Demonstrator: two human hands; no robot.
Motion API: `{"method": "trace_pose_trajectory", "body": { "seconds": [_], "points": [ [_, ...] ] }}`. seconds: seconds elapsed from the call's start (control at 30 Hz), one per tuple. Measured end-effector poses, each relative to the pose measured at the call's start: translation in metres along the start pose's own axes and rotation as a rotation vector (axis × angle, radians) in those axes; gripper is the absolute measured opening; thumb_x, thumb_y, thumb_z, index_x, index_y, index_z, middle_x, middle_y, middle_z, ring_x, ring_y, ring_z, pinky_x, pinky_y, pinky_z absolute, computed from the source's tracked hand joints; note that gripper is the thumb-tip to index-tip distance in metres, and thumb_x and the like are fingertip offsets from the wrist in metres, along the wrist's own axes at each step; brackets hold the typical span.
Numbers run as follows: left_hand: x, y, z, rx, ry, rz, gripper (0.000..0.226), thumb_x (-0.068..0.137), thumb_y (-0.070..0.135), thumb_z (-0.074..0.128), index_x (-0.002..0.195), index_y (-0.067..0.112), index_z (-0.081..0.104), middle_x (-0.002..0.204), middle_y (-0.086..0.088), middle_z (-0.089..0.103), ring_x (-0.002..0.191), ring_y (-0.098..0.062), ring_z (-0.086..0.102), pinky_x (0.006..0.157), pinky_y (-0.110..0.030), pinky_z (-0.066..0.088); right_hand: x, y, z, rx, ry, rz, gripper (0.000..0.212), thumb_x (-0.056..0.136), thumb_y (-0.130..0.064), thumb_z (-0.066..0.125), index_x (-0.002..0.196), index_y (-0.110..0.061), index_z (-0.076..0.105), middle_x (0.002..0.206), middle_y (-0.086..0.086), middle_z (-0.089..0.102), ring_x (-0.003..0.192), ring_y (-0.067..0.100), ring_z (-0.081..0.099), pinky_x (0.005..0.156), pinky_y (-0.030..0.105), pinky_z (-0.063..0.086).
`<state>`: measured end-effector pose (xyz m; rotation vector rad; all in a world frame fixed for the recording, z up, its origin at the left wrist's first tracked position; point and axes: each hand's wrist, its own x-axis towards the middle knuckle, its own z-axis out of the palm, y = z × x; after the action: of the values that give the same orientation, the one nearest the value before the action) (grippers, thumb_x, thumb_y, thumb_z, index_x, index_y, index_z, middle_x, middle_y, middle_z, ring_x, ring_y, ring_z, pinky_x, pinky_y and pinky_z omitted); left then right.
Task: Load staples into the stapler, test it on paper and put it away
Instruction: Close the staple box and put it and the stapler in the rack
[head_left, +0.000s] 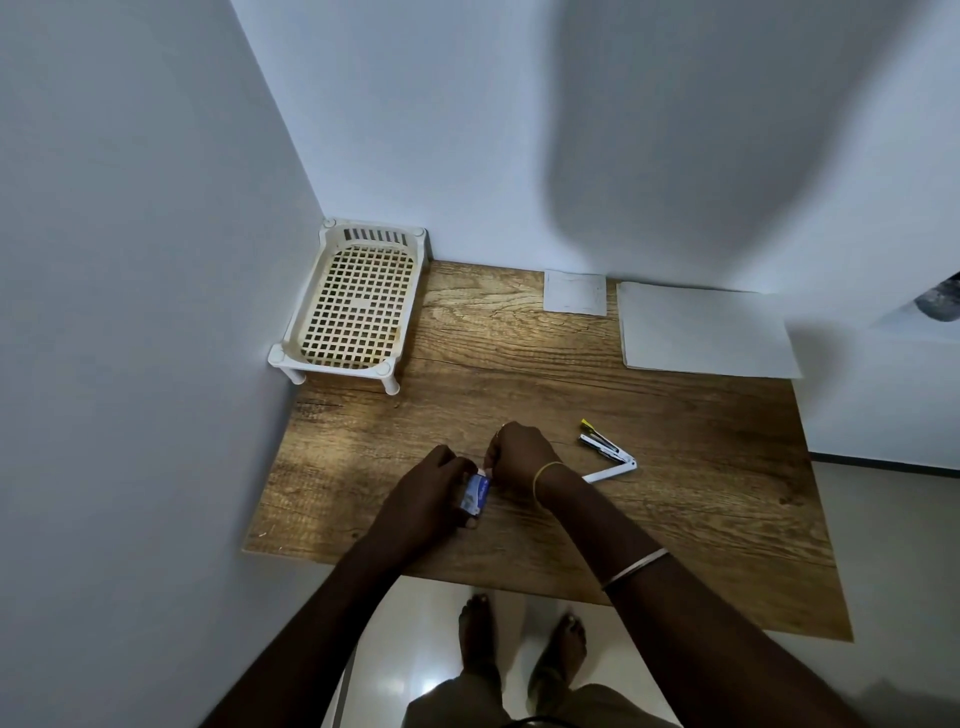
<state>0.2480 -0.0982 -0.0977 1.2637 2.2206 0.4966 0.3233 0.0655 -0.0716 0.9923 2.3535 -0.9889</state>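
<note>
Loading is judged to be in hand: the blue staple box (477, 494) is gripped by the left hand (431, 493), and its white end is pinched by the right hand (519, 454). The stapler (605, 448) lies opened on the wooden table (519, 338), near the right hand. Next, a staple strip must be drawn out.

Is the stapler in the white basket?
No, the stapler lies flipped open on the wooden table, well away from the white basket in the corner.
</note>
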Motion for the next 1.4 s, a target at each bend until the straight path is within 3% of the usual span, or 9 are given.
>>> {"method": "trace_pose_trajectory", "body": {
  "seconds": [0.17, 0.4, 0.6, 0.83, 1.03, 1.27, 1.4],
  "points": [
    [-0.001, 0.001, 0.0, 0.002, 0.01, 0.0, 0.066, 0.066, 0.031, 0.089, 0.126, 0.026, 0.061, 0.12, 0.006, 0.054, 0.098, -0.013, 0.058, 0.075, -0.03, 0.052, 0.002, 0.0, -0.006, 0.018, -0.068, 0.007, 0.018, 0.086, -0.012, 0.071, 0.101, -0.003, 0.076, 0.105, 0.018, 0.075, 0.101, 0.031, 0.071, 0.092, 0.04, 0.057],
    [0.002, 0.005, -0.001, 0.016, 0.005, -0.01, 0.067, 0.067, 0.03, 0.089, 0.127, 0.025, 0.059, 0.122, 0.006, 0.055, 0.1, -0.011, 0.057, 0.075, -0.024, 0.048, -0.003, 0.002, -0.003, 0.009, -0.031, -0.031, 0.015, 0.087, -0.01, 0.066, 0.097, -0.003, 0.076, 0.104, 0.015, 0.075, 0.101, 0.029, 0.07, 0.092, 0.039, 0.055],
    [0.0, 0.006, -0.002, 0.008, 0.012, 0.026, 0.064, 0.071, 0.024, 0.086, 0.129, 0.025, 0.06, 0.123, 0.004, 0.056, 0.1, -0.013, 0.059, 0.078, -0.03, 0.053, -0.003, 0.003, -0.007, 0.017, -0.069, -0.045, 0.017, 0.085, -0.011, 0.069, 0.098, -0.003, 0.076, 0.104, 0.016, 0.075, 0.101, 0.028, 0.07, 0.093, 0.04, 0.055],
    [-0.003, 0.008, -0.002, -0.022, -0.004, 0.015, 0.064, 0.068, 0.028, 0.087, 0.127, 0.025, 0.062, 0.118, 0.007, 0.059, 0.099, -0.011, 0.057, 0.073, -0.023, 0.042, 0.0, 0.003, -0.007, -0.001, -0.063, -0.057, 0.016, 0.083, -0.009, 0.07, 0.097, -0.005, 0.077, 0.103, 0.016, 0.075, 0.1, 0.029, 0.07, 0.091, 0.038, 0.056],
    [-0.001, 0.01, -0.002, -0.04, 0.018, 0.017, 0.065, 0.073, 0.02, 0.084, 0.133, 0.022, 0.06, 0.125, 0.003, 0.061, 0.106, -0.013, 0.059, 0.08, -0.021, 0.042, 0.0, 0.0, -0.01, -0.029, -0.094, -0.07, 0.015, 0.083, -0.009, 0.071, 0.095, -0.005, 0.078, 0.1, 0.016, 0.076, 0.097, 0.029, 0.072, 0.089, 0.039, 0.058],
    [0.003, 0.016, -0.005, 0.001, 0.008, 0.016, 0.051, 0.078, 0.018, 0.08, 0.126, 0.021, 0.062, 0.121, -0.001, 0.062, 0.103, -0.016, 0.06, 0.082, -0.031, 0.051, -0.003, 0.004, -0.015, 0.005, -0.142, -0.086, 0.016, 0.083, 0.001, 0.069, 0.092, -0.006, 0.079, 0.099, 0.012, 0.077, 0.097, 0.025, 0.072, 0.085, 0.031, 0.055],
    [0.005, 0.018, -0.005, 0.011, -0.017, -0.003, 0.056, 0.074, 0.02, 0.083, 0.125, 0.021, 0.062, 0.119, 0.0, 0.06, 0.101, -0.016, 0.059, 0.083, -0.036, 0.053, -0.007, 0.006, -0.011, -0.003, -0.098, -0.098, 0.016, 0.088, -0.006, 0.067, 0.099, -0.003, 0.078, 0.108, 0.015, 0.075, 0.104, 0.027, 0.068, 0.094, 0.035, 0.053]
  ]
}}
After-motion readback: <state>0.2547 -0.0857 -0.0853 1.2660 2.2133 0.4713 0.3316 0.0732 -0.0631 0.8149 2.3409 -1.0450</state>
